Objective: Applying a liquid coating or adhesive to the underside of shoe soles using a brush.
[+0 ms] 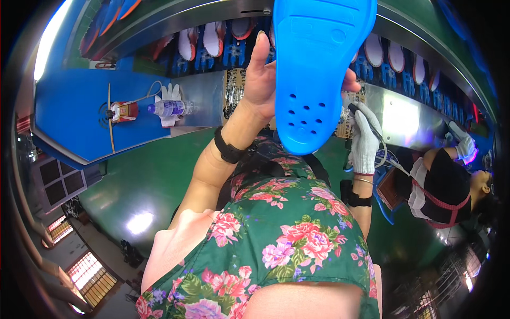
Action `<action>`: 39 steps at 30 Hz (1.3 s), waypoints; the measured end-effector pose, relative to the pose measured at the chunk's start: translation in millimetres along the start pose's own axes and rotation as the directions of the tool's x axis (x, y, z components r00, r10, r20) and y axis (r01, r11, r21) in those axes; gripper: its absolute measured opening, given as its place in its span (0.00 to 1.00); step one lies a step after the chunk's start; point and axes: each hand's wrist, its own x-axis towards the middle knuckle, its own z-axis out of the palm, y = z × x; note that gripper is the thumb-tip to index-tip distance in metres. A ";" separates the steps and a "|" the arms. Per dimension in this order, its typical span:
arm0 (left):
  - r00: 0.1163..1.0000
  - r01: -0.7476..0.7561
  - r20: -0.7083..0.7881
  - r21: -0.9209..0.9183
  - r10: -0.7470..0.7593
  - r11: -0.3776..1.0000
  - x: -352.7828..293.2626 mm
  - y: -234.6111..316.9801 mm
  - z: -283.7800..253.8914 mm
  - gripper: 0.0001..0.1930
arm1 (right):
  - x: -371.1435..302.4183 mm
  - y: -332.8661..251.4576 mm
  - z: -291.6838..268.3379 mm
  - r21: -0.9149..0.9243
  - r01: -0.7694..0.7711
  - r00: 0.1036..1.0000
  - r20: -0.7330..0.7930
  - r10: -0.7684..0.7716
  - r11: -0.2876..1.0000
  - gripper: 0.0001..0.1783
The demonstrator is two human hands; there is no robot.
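My bare left hand (262,84) supports a blue foot-shaped sole (313,69) from behind. Its thumb stands up on the left side, and fingertips show past the right edge; the palm is partly hidden. The sole is held up, with several small holes at its lower end and its top cut off by the picture's edge. My right hand (364,139), in a white knitted glove, is just right of the sole and apart from it. Its fingers are closed round a slim dark-tipped tool (353,108), from which a cord seems to run down.
Shoe parts (213,40) on blue supports line a rack ahead. A metal ledge (409,119) runs below it. On the blue table (69,114) at left are a water bottle (169,108), white glove and red carton (126,111). A co-worker (446,181) in black sits at right.
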 end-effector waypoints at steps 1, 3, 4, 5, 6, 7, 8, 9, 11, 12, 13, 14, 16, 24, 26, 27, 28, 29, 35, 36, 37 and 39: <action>0.999 0.021 -0.032 0.097 -0.018 0.995 -1.7 3.1 0.2 0.59 | -0.9 -0.1 1.8 0.000 0.000 1.000 -0.003 0.000 1.000 0.16; 0.994 0.043 -0.109 0.153 -0.026 0.987 -12.6 8.5 -10.9 0.58 | -3.2 -3.2 6.3 -0.011 0.007 1.000 -0.013 -0.007 1.000 0.15; 0.982 0.064 -0.186 0.210 -0.025 0.976 -19.8 10.3 -18.4 0.57 | -3.8 -4.3 8.0 -0.016 0.013 1.000 -0.018 -0.013 1.000 0.15; 0.983 0.067 -0.179 0.208 -0.029 0.976 -27.8 12.0 -23.3 0.57 | -5.5 -3.4 9.1 -0.017 0.019 1.000 -0.023 -0.019 1.000 0.15; 0.965 0.110 -0.262 0.303 -0.028 0.946 -33.6 12.5 -28.4 0.55 | -6.4 -2.3 8.7 -0.011 0.039 0.999 -0.029 -0.039 0.999 0.15; 0.940 0.159 -0.340 0.392 -0.018 0.906 -37.4 11.5 -34.8 0.53 | -6.4 -1.5 9.0 -0.006 0.060 0.998 -0.035 -0.060 0.998 0.15; 0.945 0.161 -0.326 0.391 -0.027 0.906 -40.1 7.5 -39.7 0.53 | -7.6 -2.6 10.5 0.020 0.062 0.997 -0.048 -0.061 0.998 0.15; 0.904 0.193 -0.427 0.389 -0.010 0.901 -41.5 -1.9 -44.8 0.51 | -6.8 -5.8 5.4 0.045 0.077 0.995 -0.060 -0.074 0.996 0.15; 0.857 0.238 -0.515 0.388 -0.004 0.890 -49.2 -8.6 -49.7 0.49 | -10.8 -12.3 10.0 0.078 0.104 0.992 -0.084 -0.098 0.991 0.15; 0.856 0.263 -0.516 0.357 -0.046 0.896 -51.9 -12.8 -55.3 0.47 | -12.7 -18.9 13.6 0.112 0.134 0.988 -0.095 -0.124 0.985 0.15; 0.851 0.289 -0.518 0.324 -0.086 0.901 -55.2 -16.7 -60.8 0.45 | -15.2 -25.2 18.8 0.145 0.161 0.984 -0.105 -0.147 0.976 0.16; 0.855 0.298 -0.509 0.322 -0.102 0.898 -57.1 -21.2 -65.6 0.45 | -18.1 -32.3 25.8 0.144 0.174 0.980 -0.120 -0.157 0.974 0.16; 0.806 0.310 -0.568 0.163 -0.168 0.936 -61.8 -35.1 -72.4 0.43 | -27.7 -50.7 41.3 0.089 0.232 0.971 -0.072 -0.226 0.969 0.16; 0.718 0.369 -0.669 0.135 -0.190 0.920 -22.1 -73.6 -41.3 0.50 | -38.9 -91.3 63.7 -0.222 0.422 0.905 0.170 -0.391 0.879 0.15; 0.714 0.371 -0.664 0.091 -0.222 0.924 -17.1 -77.9 -39.0 0.53 | -40.4 -104.7 67.1 -0.315 0.400 0.916 0.163 -0.366 0.861 0.16; 0.736 0.384 -0.640 0.124 -0.222 0.915 -14.7 -82.0 -29.7 0.55 | -40.4 -108.4 66.4 -0.340 0.429 0.903 0.163 -0.397 0.837 0.16; 0.739 0.392 -0.635 0.130 -0.227 0.911 -12.4 -83.4 -28.6 0.55 | -39.9 -111.1 65.3 -0.364 0.455 0.890 0.163 -0.426 0.812 0.16; 0.745 0.386 -0.624 0.113 -0.237 0.916 -10.1 -84.4 -28.8 0.55 | -37.9 -112.3 64.5 -0.362 0.460 0.887 0.155 -0.434 0.811 0.16; 0.765 0.263 -0.617 0.040 -0.183 0.964 9.4 -111.3 -19.7 0.55 | -27.7 -124.3 44.6 -0.440 0.676 0.722 0.237 -0.650 0.592 0.15; 0.774 0.241 -0.612 0.044 -0.165 0.969 10.7 -115.5 -18.9 0.55 | -26.6 -127.5 41.7 -0.453 0.687 0.709 0.245 -0.661 0.568 0.15; 0.771 0.247 -0.614 0.045 -0.168 0.968 11.4 -118.8 -18.7 0.55 | -25.6 -129.8 39.2 -0.467 0.697 0.695 0.253 -0.673 0.545 0.16; 0.807 0.260 -0.572 0.123 -0.145 0.958 14.6 -124.2 -20.0 0.53 | -21.3 -133.0 35.1 -0.478 0.730 0.651 0.270 -0.709 0.488 0.16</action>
